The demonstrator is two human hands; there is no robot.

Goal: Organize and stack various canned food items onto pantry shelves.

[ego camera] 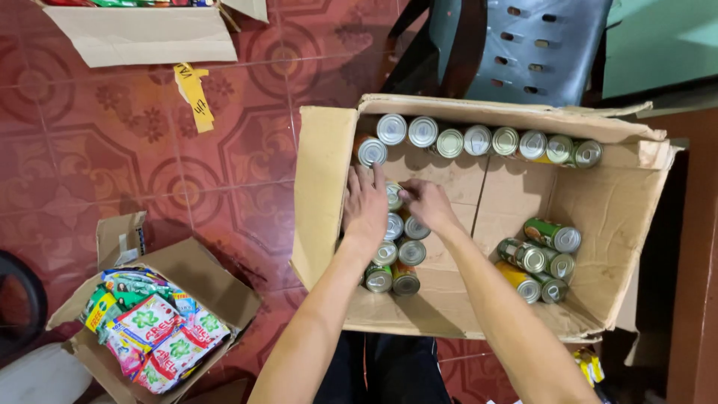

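Cardboard walls of a large open box [321,194] surround rows of tin cans. Inside, at its left, a double column of upright cans [396,258] stands; the left hand [365,209] lies flat, fingers loose, over them, while the right hand [428,203] pinches the top can [393,196].

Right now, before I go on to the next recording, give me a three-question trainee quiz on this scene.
1. True or false: the cans along the far wall of the big cardboard box form one row.
2. Which hand lies flat on the cans at the box's left side? A) left hand B) right hand
3. What fills the small open box on the tiled floor?

Key: 1 true. 2 A. 3 colourful sachets.
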